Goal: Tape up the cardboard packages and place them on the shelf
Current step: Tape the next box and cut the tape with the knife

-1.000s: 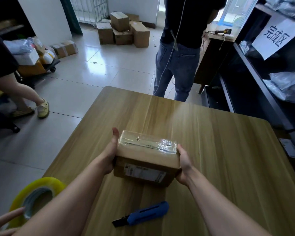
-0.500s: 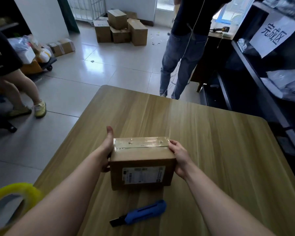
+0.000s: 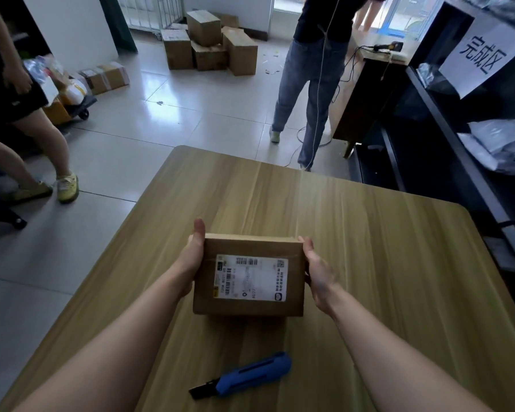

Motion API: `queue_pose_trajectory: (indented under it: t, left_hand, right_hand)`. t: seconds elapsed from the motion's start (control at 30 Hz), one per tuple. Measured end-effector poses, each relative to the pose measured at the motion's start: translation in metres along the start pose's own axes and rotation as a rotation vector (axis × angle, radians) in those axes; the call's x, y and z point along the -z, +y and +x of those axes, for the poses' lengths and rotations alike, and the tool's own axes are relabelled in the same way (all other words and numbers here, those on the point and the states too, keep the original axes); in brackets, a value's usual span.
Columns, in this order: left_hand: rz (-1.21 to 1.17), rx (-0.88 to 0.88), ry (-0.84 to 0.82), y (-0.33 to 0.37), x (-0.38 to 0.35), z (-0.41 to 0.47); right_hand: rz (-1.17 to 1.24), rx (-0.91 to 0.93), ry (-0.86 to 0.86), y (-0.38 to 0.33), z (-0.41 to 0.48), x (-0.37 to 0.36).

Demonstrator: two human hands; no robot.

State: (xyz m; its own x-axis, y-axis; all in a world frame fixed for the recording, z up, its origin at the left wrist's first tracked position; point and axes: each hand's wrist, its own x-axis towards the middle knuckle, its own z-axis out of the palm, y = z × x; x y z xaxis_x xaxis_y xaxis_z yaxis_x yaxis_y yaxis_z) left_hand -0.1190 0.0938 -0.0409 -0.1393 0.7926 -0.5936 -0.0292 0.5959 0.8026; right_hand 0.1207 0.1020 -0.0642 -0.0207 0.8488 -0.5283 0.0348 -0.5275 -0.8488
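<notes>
A small brown cardboard package (image 3: 202,295) with a white shipping label facing me is held above the wooden table (image 3: 384,263). My left hand (image 3: 191,257) grips its left side, thumb over the top edge. My right hand (image 3: 317,270) presses against its right side. The taped face is turned away and hidden. The dark shelf (image 3: 446,120) with a white paper sign (image 3: 482,52) stands at the right.
A blue box cutter (image 3: 250,374) lies on the table near me. One person (image 3: 312,84) stands beyond the table's far edge, another (image 3: 21,120) at the left. Cardboard boxes (image 3: 208,43) are stacked on the floor. Grey plastic bags (image 3: 500,144) lie on the shelf.
The package has been tipped toward me so the label face now points at me and the taped top is out of sight. The yellow tape roll has left the view.
</notes>
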Motion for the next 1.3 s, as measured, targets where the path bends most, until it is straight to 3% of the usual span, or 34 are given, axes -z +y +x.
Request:
queue_pose_trajectory:
  t: [0.17,0.47,0.67,0.73,0.9,1.03,1.17,1.3]
  left_hand:
    - [-0.101,0.086,-0.083,-0.018,0.0,0.009]
    - [-0.261,0.187,-0.016,-0.031,-0.015,0.032]
    - [-0.304,0.208,0.037,-0.03,-0.019,0.031]
    - [-0.292,0.178,0.116,-0.031,-0.023,0.031]
    - [-0.457,0.163,0.327,-0.028,-0.046,0.027]
    - [-0.144,0.134,0.452,-0.031,-0.057,0.016]
    - [0.047,-0.116,0.246,-0.032,-0.06,0.005]
    - [0.124,-0.152,0.157,-0.028,-0.063,0.005]
  right_hand:
    - [-0.001,-0.096,0.053,0.004,0.004,-0.005]
    - [-0.046,-0.209,0.125,0.001,0.034,-0.018]
    - [-0.058,-0.208,0.071,-0.006,0.044,-0.013]
    - [-0.125,-0.109,0.147,-0.007,0.048,-0.01]
    - [-0.521,0.046,0.554,-0.009,0.036,0.001]
    - [-0.37,-0.089,0.568,0.006,0.02,-0.007]
    - [-0.143,-0.164,0.546,0.014,0.008,-0.017]
    - [-0.1,-0.086,0.522,0.018,0.004,-0.019]
